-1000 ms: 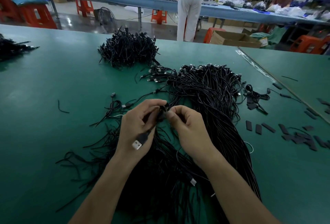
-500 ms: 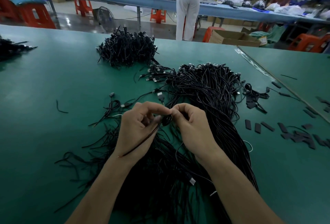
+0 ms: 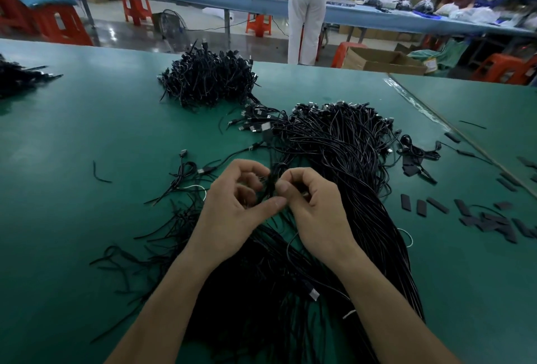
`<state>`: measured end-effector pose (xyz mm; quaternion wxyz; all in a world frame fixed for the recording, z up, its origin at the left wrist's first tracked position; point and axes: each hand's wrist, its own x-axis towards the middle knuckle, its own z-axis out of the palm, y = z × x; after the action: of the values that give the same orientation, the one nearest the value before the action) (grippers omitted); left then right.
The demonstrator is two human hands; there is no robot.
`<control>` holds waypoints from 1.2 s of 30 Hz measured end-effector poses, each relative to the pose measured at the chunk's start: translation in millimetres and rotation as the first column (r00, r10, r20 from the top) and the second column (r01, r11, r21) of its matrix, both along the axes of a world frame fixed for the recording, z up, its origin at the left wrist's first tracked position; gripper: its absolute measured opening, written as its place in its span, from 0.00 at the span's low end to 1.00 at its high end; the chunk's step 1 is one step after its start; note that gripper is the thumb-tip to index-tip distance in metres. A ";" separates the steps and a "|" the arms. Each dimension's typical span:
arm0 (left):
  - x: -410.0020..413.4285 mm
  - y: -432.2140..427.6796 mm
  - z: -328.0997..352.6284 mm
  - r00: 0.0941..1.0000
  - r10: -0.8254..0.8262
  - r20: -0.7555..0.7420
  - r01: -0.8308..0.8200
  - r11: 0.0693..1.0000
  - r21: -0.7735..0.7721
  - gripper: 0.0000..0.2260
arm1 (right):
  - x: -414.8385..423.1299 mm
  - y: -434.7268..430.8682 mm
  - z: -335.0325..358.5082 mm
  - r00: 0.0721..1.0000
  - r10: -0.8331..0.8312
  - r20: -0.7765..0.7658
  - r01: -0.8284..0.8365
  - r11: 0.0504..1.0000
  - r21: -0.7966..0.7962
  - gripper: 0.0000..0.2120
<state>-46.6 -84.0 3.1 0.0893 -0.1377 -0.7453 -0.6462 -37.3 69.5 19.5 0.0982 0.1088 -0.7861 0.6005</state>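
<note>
Pinching a thin black cable between them, two bare hands meet over a large sheaf of cables, just above its left edge. The cable is rubbery and round, folded into a short narrow loop that stands roughly upright between the fingertips. The left hand curls its fingers over the loop from one side, with the thumb stretched across to press its lower part. The right hand grips the loop from the other side, thumb and bent forefinger closed on it, the other fingers tucked in.

The sheaf is a long, dense fan of smooth matte black cords lying side by side on a green table mat; it runs from under the forearms away to a far end bristling with small boxy metal-tipped plugs. One silver-tipped plug lies on the sheaf between the forearms. Left of the sheaf, loose strands are scattered in thin, curling lines. Beyond the sheaf's far left corner sits a rounded, bushy pile of tangled cables. Right of the sheaf, flat black rectangular sleeve pieces lie strewn on the mat. Well beyond the sheaf, past the table edge, a person in white trousers stands at a long blue bench, with an open cardboard box on the floor nearby.
</note>
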 end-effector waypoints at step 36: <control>-77.7 -58.6 -26.9 0.750 0.644 0.152 -0.394 0.619 -0.680 0.24 | -2.9 14.5 -32.7 0.913 -0.387 0.128 0.051 0.420 0.906 0.12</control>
<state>-124.3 -142.6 -23.8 0.0800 0.1963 -0.9204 -0.3285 -40.2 84.0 -13.2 -0.0225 -0.0593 -0.9938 0.0908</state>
